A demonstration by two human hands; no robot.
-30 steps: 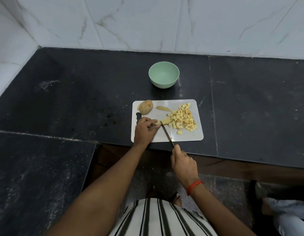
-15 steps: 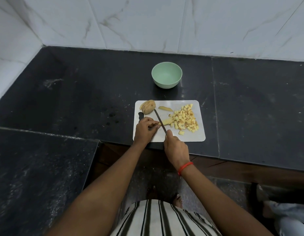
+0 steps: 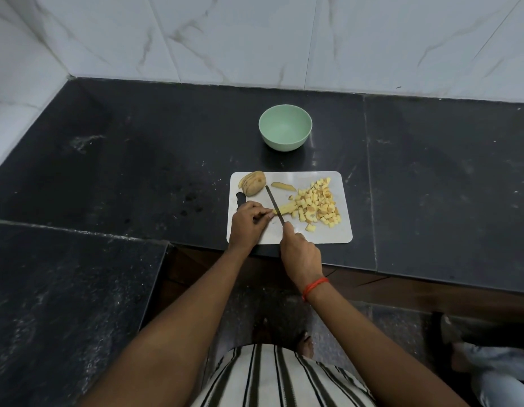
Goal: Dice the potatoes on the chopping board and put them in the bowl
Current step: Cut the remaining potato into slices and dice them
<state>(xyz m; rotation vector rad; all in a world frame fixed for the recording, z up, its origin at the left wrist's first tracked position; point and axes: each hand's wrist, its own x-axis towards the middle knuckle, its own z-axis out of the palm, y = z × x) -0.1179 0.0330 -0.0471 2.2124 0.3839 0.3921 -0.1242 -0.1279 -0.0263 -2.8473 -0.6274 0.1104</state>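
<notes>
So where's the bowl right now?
In the head view the bowl stands on the black counter, just beyond the far edge of the board, roughly centre frame and short of the tiled wall.

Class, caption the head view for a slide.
Right hand cuts a potato strip with a knife, left hand holding it; diced potato on the chopping board, green bowl empty.
</notes>
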